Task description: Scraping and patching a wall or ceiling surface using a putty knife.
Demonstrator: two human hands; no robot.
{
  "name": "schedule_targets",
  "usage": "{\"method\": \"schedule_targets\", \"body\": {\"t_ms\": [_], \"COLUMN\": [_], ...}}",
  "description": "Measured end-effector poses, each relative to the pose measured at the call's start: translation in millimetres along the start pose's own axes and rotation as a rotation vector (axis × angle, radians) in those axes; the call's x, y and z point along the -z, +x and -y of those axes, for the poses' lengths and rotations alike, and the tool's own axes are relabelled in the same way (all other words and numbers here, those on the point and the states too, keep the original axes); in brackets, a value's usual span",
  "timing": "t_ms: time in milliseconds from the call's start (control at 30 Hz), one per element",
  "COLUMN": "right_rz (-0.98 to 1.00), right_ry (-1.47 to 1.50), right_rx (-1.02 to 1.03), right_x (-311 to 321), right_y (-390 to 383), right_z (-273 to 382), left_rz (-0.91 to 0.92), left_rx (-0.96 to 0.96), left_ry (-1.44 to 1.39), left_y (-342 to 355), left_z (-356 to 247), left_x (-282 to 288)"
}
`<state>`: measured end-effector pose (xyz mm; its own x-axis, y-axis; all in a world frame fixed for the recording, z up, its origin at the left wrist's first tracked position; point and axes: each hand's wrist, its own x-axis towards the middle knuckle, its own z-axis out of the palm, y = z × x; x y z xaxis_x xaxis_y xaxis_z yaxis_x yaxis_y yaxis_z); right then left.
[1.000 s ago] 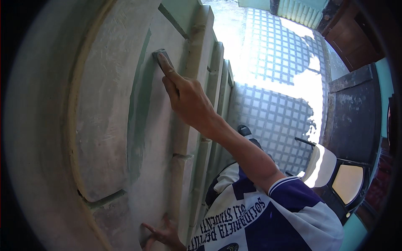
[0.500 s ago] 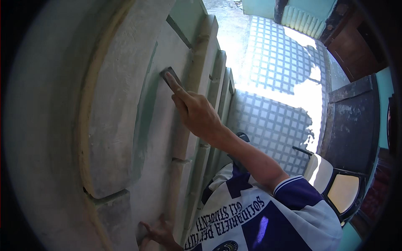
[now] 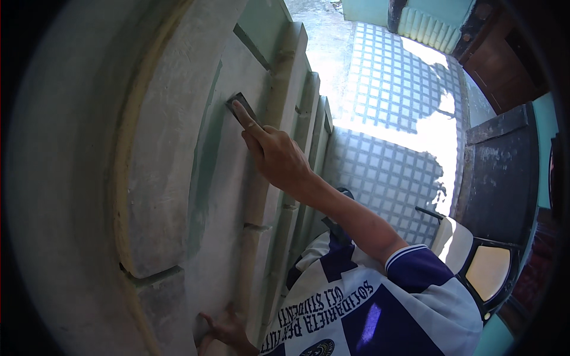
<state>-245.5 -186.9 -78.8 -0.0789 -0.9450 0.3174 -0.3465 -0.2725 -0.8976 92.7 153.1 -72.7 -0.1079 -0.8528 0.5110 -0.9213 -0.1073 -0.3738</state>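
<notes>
My right hand [image 3: 278, 155] reaches up over a stepped, pale plastered surface [image 3: 228, 160]. It grips a small dark flat blade, like a scraper [image 3: 240, 104], with the index finger stretched along its top. The blade lies against the plaster, beside a strip of bare green paint [image 3: 208, 148]. Most of its length is hidden under my fingers and palm. Low in the view, my left hand [image 3: 224, 333] rests with spread fingers on the same pale surface, near its raised edge. No object shows in that hand.
Stepped pale ledges [image 3: 279, 118] run along the right of the plastered panel. Beyond them lies a tiled floor [image 3: 386, 166] with bright sun patches. A chair with pale cushions [image 3: 487, 273] stands at the right, near a dark panel [image 3: 496, 172].
The blade and my right hand have barely shifted on the plaster. My left hand stays in the same place.
</notes>
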Motion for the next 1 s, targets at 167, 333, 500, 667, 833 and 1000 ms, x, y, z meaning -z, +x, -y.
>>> {"method": "schedule_targets", "body": {"t_ms": [167, 333, 500, 667, 833, 1000], "right_rz": [-0.047, -0.045, -0.02, -0.041, -0.03, -0.089], "right_ry": [-0.029, -0.049, -0.047, -0.058, -0.048, -0.056], "right_rx": [0.039, 0.041, 0.039, 0.047, 0.071, 0.115], "right_x": [0.6, -4.3, 0.4, -3.5, -0.2, -5.5], "right_y": [-4.6, 2.0, -4.7, 6.0, 1.4, 16.7], "right_z": [0.3, -6.2, -9.8, -10.6, -13.1, -14.7], "left_rz": [-0.07, -0.036, -0.052, -0.046, 0.032, -0.051], "left_rx": [-0.043, -0.059, -0.072, -0.027, 0.113, 0.01], "left_ry": [-0.008, 0.083, 0.101, 0.102, -0.027, 0.013], "left_y": [-10.5, 15.4, 7.2, 1.6, -13.7, -5.0], "left_z": [8.0, -9.1, -4.6, -8.8, 0.7, 1.3], "left_x": [-5.2, 8.4, 1.7, 3.4, -0.5, 0.3]}}
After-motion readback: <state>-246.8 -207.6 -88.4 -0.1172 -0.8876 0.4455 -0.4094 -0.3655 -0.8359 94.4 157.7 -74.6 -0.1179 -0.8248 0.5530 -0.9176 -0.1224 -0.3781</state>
